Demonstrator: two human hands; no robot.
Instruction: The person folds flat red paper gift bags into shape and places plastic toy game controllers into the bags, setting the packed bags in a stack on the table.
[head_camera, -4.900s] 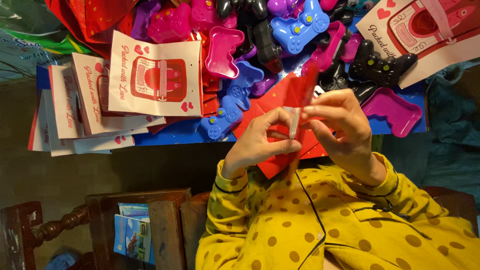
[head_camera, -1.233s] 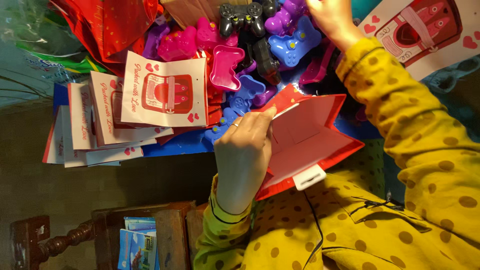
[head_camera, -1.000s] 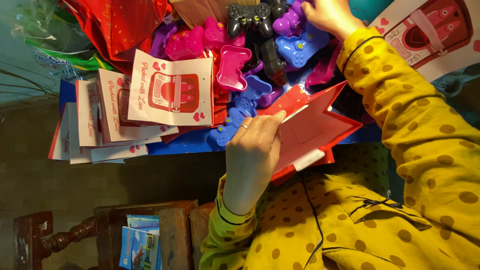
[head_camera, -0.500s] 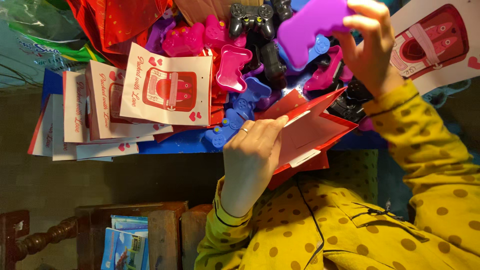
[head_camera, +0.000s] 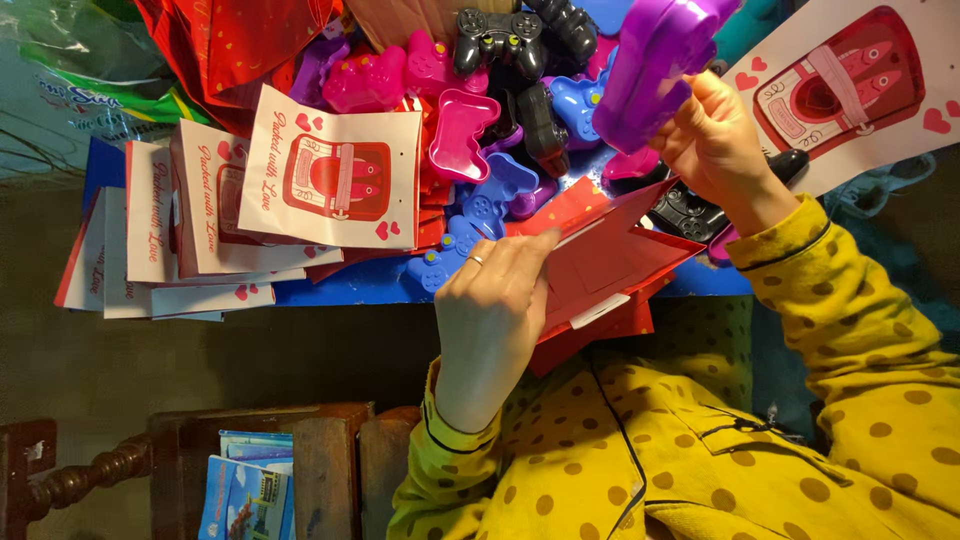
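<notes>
Low in the frame, nearest the camera, the yellow dotted sleeves (head_camera: 700, 460) lead up to both hands. The left hand (head_camera: 490, 310), at centre, is curled with its fingers pressed flat on the edge of the red paper bag (head_camera: 610, 265), holding its mouth open just above the lap. Up and to the right, the right hand (head_camera: 715, 140) is closed around the lower end of a purple controller-shaped case (head_camera: 650, 65), which hangs tilted just above the bag's opening. Beyond, on the blue table (head_camera: 350, 290), white printed cards (head_camera: 330, 170) are stacked at centre left, and a heap of pink, blue, purple and black controller-shaped cases (head_camera: 500, 100) fills the top centre. The bag looks thin and held at one edge only; I judge its mouth could fold shut, or the case could catch on the rim and slip from the fingers, since the grip is only at its end. Half a second ago the purple case was higher and flatter over the heap; now it is tipped down, nearer the bag, which is held as before.
</notes>
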